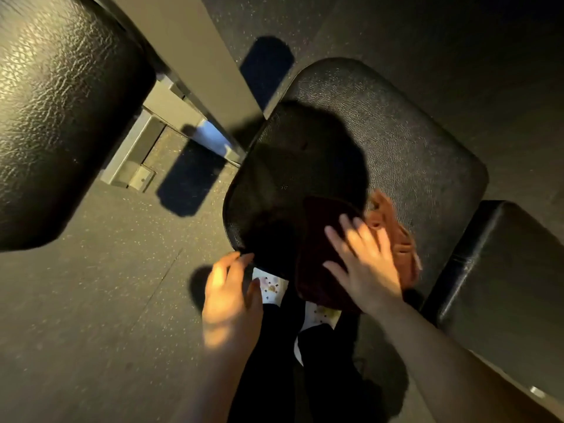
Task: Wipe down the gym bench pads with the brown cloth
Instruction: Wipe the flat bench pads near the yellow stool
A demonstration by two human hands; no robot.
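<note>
Mid-wipe: my right hand presses flat, fingers spread, on cloth at centre seat pad; left hand loosely open at pad edge. Right-side pad and upper-left pad probably left.

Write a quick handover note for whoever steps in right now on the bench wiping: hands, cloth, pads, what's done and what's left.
Right hand: fingers spread flat, pressing the brown cloth onto the seat pad.
Left hand: relaxed, fingertips at the seat pad's near edge, holding nothing.
Cloth lies on the near part of the seat pad; part of it looks blurred.
Done: cannot tell how much has been wiped.
Left, probably: the rest of the seat pad, the adjoining pad on the right and the big pad at upper left.
</note>
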